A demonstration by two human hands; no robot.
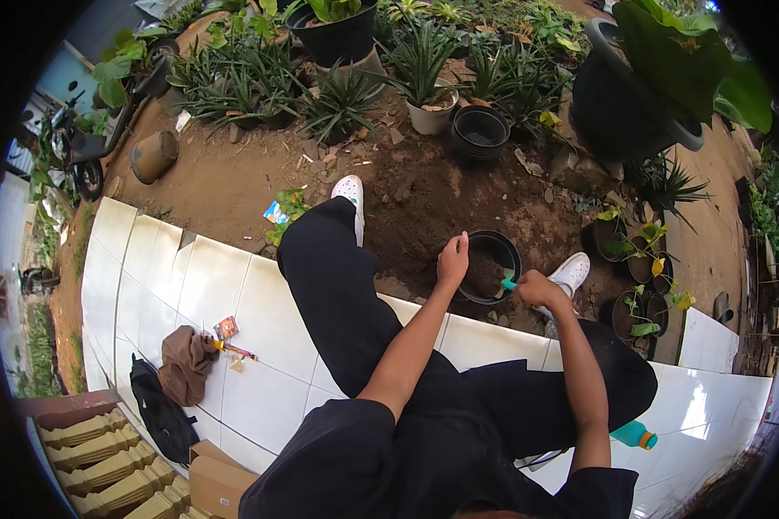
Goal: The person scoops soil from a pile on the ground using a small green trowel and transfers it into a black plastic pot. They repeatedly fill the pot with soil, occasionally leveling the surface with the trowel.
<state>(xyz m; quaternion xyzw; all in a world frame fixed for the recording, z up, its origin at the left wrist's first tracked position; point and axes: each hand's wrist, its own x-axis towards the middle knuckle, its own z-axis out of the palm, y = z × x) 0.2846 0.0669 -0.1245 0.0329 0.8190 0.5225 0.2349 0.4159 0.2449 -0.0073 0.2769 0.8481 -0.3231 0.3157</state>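
Note:
A black plastic plant pot [516, 250] stands on the soil between my feet, with dark soil [483, 272] inside. My right hand [537, 289] is closed around the green handle of a small hand tool [509, 283], whose far end is inside the pot over the soil. My left hand [453, 259] is at the pot's left rim, fingers pointing up; whether it grips the rim cannot be told. Loose dark soil [402, 220] lies to the left of the pot and beyond it.
Stacked empty black pots [480, 133] stand beyond, beside a white pot [430, 117] with a spiky plant. Small potted plants [623, 314] are at right. A teal bottle [635, 434] lies on the white tiles. A brown cloth [185, 366] and black bag [159, 409] lie at left.

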